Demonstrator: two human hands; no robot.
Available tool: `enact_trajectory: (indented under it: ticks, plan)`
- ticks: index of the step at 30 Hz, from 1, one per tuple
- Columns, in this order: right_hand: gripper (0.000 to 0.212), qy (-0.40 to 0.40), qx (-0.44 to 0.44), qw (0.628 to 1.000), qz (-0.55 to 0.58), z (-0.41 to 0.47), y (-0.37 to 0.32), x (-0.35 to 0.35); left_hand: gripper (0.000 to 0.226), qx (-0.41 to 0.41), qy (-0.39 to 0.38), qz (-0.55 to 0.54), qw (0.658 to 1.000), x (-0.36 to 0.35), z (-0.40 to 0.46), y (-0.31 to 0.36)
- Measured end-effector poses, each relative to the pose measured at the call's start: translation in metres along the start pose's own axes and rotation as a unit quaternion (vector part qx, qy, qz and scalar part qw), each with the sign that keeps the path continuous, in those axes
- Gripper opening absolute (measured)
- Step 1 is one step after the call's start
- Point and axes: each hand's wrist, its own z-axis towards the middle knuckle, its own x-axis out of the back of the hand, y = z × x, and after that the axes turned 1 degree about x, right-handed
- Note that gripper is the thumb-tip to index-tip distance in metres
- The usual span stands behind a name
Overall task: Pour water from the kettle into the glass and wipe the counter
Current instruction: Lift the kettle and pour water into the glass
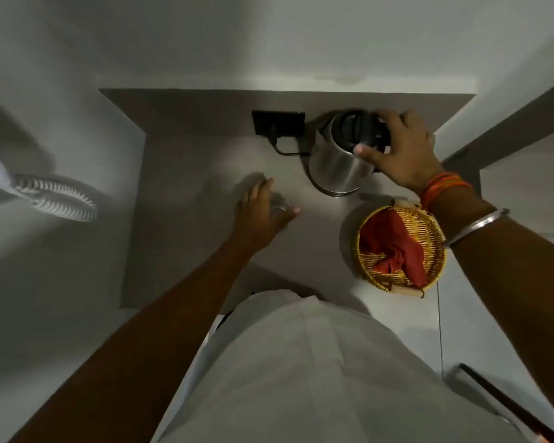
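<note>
A steel kettle [339,161] with a black lid and handle stands at the back of the grey counter [186,174]. My right hand [403,151] wraps around its black handle from the right, thumb across the lid side. A clear glass [280,209] stands in front and to the left of the kettle, mostly hidden by my left hand [259,212], which curls around it. A red cloth [394,247] lies bunched in a round wicker basket [435,228] at the counter's right front.
A black wall socket [279,123] with a plug and cord sits behind the kettle on the left. A white fan [55,196] stands off the counter's left side. A wall closes the back; my shirt fills the foreground.
</note>
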Motion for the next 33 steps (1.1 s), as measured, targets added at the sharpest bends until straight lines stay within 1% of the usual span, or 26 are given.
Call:
enact_trajectory:
  ticks: [1,2,3,4,7,9,12,15,18,23,26,28,33]
  plan:
    - [0.084,0.0,0.013,1.0,0.02,0.003,0.006,0.001,0.105,0.006,-0.006,-0.045,0.999,-0.002,-0.001,-0.006]
    - [0.081,-0.013,0.022,0.998,0.049,0.005,0.009,0.006,0.094,0.026,-0.019,-0.087,0.996,-0.002,-0.002,-0.009]
    - [0.078,-0.03,0.033,0.996,0.075,0.008,0.017,0.009,0.083,0.034,-0.024,-0.118,0.992,-0.005,-0.005,-0.016]
    - [0.077,-0.055,0.043,0.993,0.094,0.008,0.023,0.013,0.08,0.028,-0.032,-0.124,0.991,-0.007,-0.008,-0.024]
    - [0.076,-0.075,0.062,0.986,0.139,0.016,0.038,0.015,0.079,0.007,-0.015,-0.171,0.985,-0.009,-0.008,-0.029]
    - [0.071,-0.075,0.056,0.98,0.175,0.02,0.042,0.013,0.084,0.003,0.001,-0.189,0.982,-0.014,-0.005,-0.035]
    - [0.067,-0.076,0.062,0.974,0.204,0.022,0.034,0.015,0.084,0.023,0.016,-0.198,0.98,-0.02,-0.004,-0.037]
    - [0.065,-0.111,0.078,0.967,0.215,0.026,0.013,0.026,0.081,0.035,0.018,-0.191,0.981,-0.019,0.0,-0.036]
    - [0.062,-0.143,0.131,0.966,0.173,0.03,-0.017,0.042,0.083,0.047,0.016,-0.186,0.981,-0.014,0.004,-0.031]
    - [0.063,-0.156,0.231,0.954,0.114,0.034,-0.067,0.068,0.094,0.064,0.038,-0.165,0.983,-0.007,0.011,-0.032]
    - [0.059,-0.191,0.291,0.937,0.034,0.034,-0.101,0.077,0.099,0.059,0.045,-0.145,0.987,-0.004,0.014,-0.033]
    - [0.055,-0.206,0.303,0.93,-0.013,0.035,-0.12,0.075,0.099,0.049,0.049,-0.135,0.988,-0.001,0.011,-0.027]
    - [0.046,-0.231,0.302,0.92,-0.092,0.031,-0.152,0.065,0.098,0.032,0.051,-0.12,0.991,-0.004,0.012,-0.024]
